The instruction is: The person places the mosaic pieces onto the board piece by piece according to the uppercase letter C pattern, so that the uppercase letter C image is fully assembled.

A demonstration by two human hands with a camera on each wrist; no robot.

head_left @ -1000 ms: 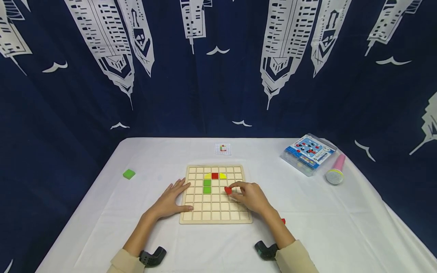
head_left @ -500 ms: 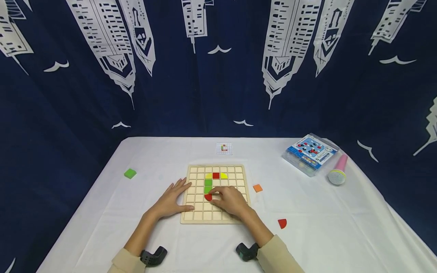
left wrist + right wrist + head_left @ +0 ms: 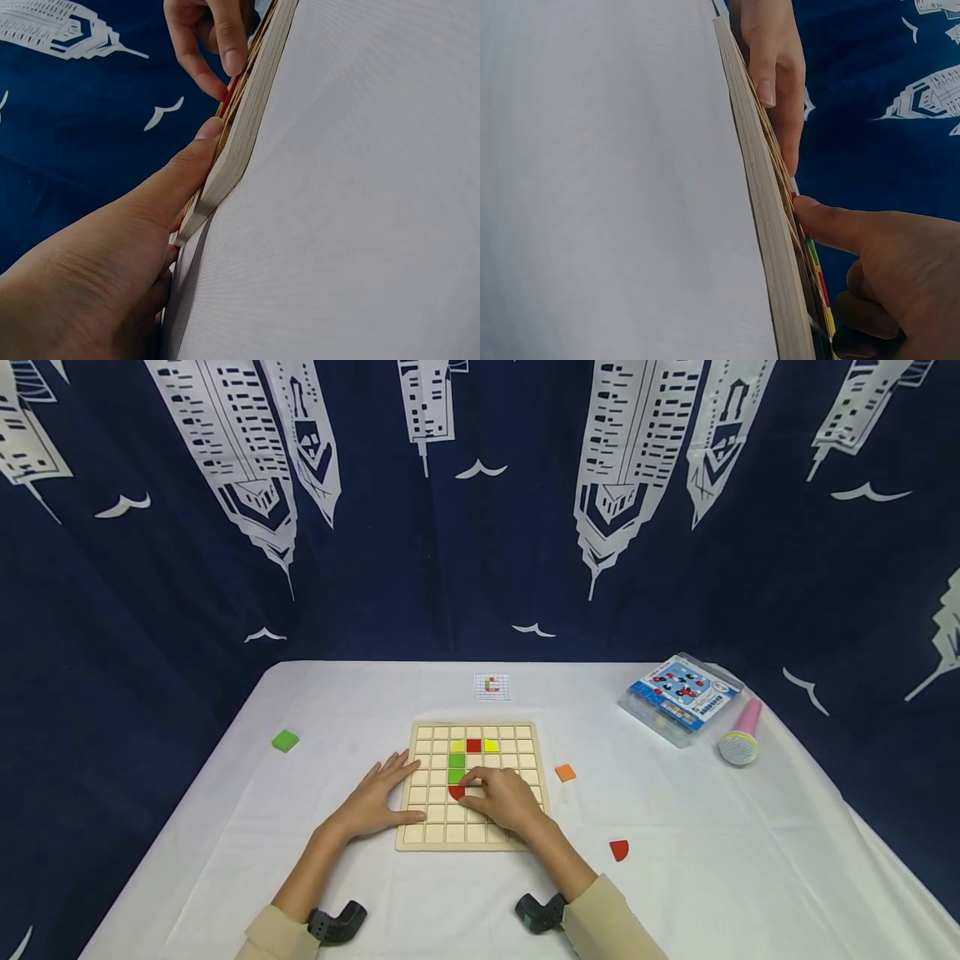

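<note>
A wooden grid board (image 3: 423,833) lies on the table in the head view. My left hand (image 3: 372,802) rests along its left edge, fingers spread and thumb on the frame. My right hand (image 3: 508,799) is over the middle of the board, thumb and index finger pinching a red quarter-circle tile (image 3: 456,792) in the cell below two green square tiles (image 3: 457,768). In the top of the pattern, a red square tile (image 3: 473,746) sits between two yellow tiles (image 3: 491,746). From the right wrist view, the thumb (image 3: 829,221) touches the red tile at the board's surface.
Right of the board lie an orange tile (image 3: 565,772) and another red quarter-circle tile (image 3: 618,850). A green tile (image 3: 285,741) is far left. A pattern card (image 3: 491,687) lies behind the board. A plastic box (image 3: 678,697) and a pink microphone (image 3: 741,735) are at the back right.
My right hand has carried the red quarter-circle tile leftward across the board to the cell under the green tiles, uncovering the orange tile. During the last half second it barely moves. My left hand stays.
</note>
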